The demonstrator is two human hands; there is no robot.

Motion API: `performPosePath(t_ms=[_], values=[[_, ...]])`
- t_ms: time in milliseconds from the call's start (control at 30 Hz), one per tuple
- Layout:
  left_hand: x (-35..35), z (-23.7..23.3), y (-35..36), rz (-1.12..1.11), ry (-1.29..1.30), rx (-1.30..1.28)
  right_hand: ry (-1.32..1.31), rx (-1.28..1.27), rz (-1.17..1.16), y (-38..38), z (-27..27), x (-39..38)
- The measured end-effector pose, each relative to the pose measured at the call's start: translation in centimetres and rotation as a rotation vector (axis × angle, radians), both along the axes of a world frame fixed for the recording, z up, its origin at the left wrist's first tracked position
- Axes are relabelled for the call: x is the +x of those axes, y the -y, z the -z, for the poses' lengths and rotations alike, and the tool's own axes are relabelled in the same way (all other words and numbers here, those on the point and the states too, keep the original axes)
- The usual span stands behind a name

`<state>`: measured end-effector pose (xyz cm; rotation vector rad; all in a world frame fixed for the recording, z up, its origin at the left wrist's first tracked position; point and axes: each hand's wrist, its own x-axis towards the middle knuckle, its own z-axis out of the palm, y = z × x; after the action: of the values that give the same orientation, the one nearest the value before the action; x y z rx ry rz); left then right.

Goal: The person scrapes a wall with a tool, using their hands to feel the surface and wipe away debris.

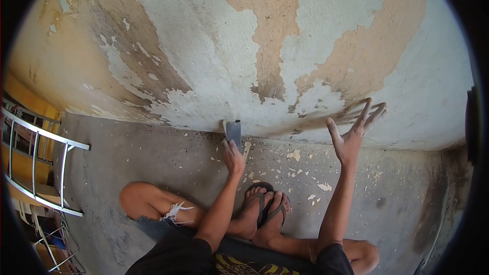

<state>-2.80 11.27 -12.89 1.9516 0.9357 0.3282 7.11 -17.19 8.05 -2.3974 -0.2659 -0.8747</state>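
My left hand (233, 156) grips a flat metal scraper (234, 131), its blade pressed against the bottom of a peeling wall (204, 46) where it meets the floor. My right hand (355, 131) is spread flat on the same wall further right, fingers apart, holding nothing. White paint has flaked off in large patches, showing tan plaster beneath. I sit on the floor with legs folded, feet in dark flip-flops (265, 209) just below the scraper.
Paint flakes (295, 165) litter the grey concrete floor (127, 158) near the wall base. A metal railing (41, 168) and wire racks stand at the left edge. A dark damp stain marks the right corner.
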Motion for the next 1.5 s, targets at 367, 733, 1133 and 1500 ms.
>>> performPosePath(t_ms=[367,733,1133,1500], values=[[-0.1,1.1,-2.0,-0.046,0.124,0.151,0.015,0.014,-0.008,-0.1,0.2,-0.1],[1.1,-3.4,-3.3,0.043,0.158,0.175,0.015,0.006,0.019,-0.2,0.2,0.2],[1.0,-3.8,-2.4,0.059,0.189,0.209,0.191,0.236,0.116,-3.5,-0.8,0.2],[1.7,-8.5,-2.9,0.102,0.225,0.248,0.211,0.021,-0.211,-11.5,1.6,-2.8]])
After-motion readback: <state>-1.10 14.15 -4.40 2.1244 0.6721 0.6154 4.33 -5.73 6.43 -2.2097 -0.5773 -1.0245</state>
